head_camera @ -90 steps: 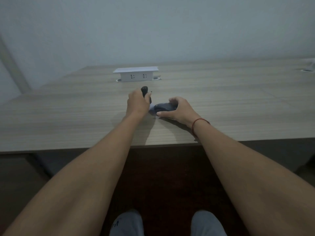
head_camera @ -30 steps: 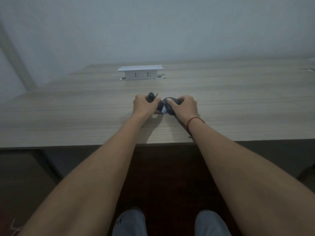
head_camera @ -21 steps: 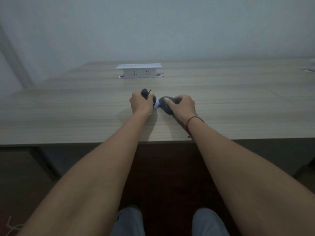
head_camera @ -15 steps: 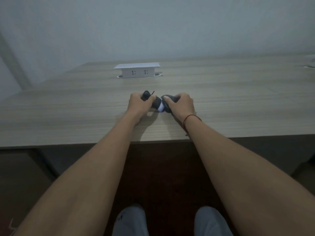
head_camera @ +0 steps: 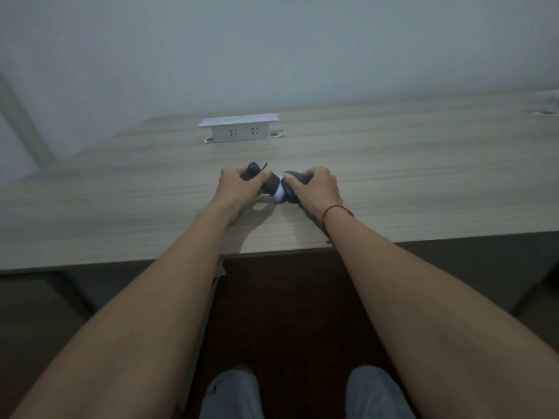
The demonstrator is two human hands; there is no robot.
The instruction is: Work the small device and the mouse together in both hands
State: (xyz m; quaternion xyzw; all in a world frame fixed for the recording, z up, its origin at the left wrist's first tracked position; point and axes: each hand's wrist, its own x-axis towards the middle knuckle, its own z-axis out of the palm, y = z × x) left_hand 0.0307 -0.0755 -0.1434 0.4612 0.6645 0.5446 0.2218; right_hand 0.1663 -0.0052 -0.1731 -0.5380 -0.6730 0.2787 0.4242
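Both hands meet over the wooden table, near its front edge. My left hand grips a dark cylindrical handle; its rounded end with a thin black strap pokes out above my fingers. My right hand grips a dark rounded piece with a white band where it meets the handle. The two dark parts are pressed end to end between my hands. What kind of device it is I cannot tell. A red string circles my right wrist.
A white pop-up socket box with two outlets stands further back on the table. A small pale object sits at the far right edge. A plain wall rises behind the table. My shoes show on the dark floor below.
Three seconds ago the handle and the rounded piece were apart, one in each hand. Now my hands have come together and the two parts touch end to end.
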